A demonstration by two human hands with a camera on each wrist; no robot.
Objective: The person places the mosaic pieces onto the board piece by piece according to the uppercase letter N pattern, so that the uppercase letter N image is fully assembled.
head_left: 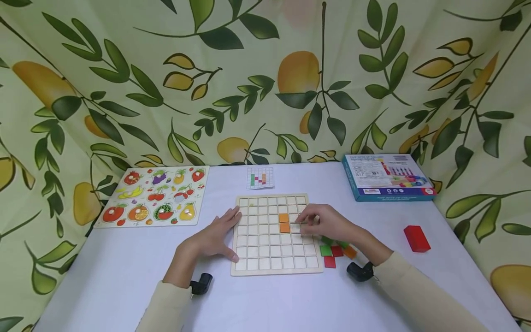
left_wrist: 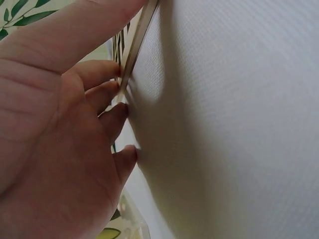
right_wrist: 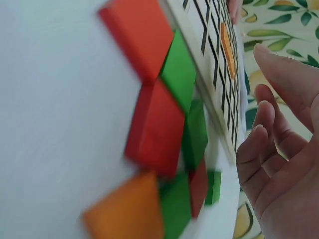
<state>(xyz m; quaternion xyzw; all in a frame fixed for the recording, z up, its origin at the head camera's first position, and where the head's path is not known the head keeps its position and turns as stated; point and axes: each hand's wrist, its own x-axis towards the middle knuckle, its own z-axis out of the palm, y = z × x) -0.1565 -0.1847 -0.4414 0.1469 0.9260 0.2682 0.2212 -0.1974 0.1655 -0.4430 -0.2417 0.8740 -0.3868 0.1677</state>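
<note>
A pale wooden grid board (head_left: 277, 273) lies on the white table, with two orange square tiles (head_left: 284, 222) in neighbouring cells, one above the other. My left hand (head_left: 212, 237) rests along the board's left edge, fingers straight and thumb spread toward the lower corner. Over the board's right side hovers my right hand (head_left: 327, 222), its fingers loosely bent. Nothing shows between those fingers (right_wrist: 254, 144) in the right wrist view. Loose red, green and orange tiles lie in a cluster beside the board's right edge, among them a red tile (right_wrist: 157, 127) and an orange tile (head_left: 350, 251).
Behind the board lies a small card (head_left: 260, 178) printed with a coloured grid pattern. A fruit picture board (head_left: 157, 198) is at the back left. At the back right sits a blue game box (head_left: 390, 180), with a red block (head_left: 417, 239) nearer the right edge.
</note>
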